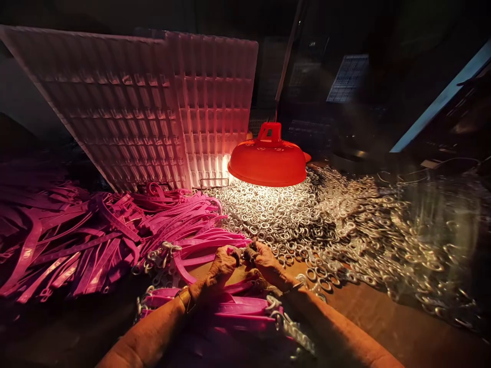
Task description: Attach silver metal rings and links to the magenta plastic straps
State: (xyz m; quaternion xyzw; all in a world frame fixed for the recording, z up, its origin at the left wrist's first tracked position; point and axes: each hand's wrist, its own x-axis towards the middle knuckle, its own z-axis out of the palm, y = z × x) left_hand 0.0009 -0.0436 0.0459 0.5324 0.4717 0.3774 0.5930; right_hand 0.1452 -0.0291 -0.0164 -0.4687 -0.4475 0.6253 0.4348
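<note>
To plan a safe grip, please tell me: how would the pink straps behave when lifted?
The pink straps are probably floppy, since several curve into bends. They may slide, as surfaces look glossy. Lifting one might drag others, because they overlap.

Hanging near centre: red dome pendant lamp, vented on top, bright beneath. Rising aslant above it: thin rod or cord (288, 56), too dim to tell which. Upright behind, left of lamp: two ribbed translucent plastic sheets (115, 102), tinted pink, right-hand one glowing beside lamp (268, 161). At its foot: thin wire frame (215, 179). In dark background: pale gridded panel (348, 77), tilted. Farther right: slanting blue strip (441, 102). In foreground: brown tabletop (368, 306).
</note>
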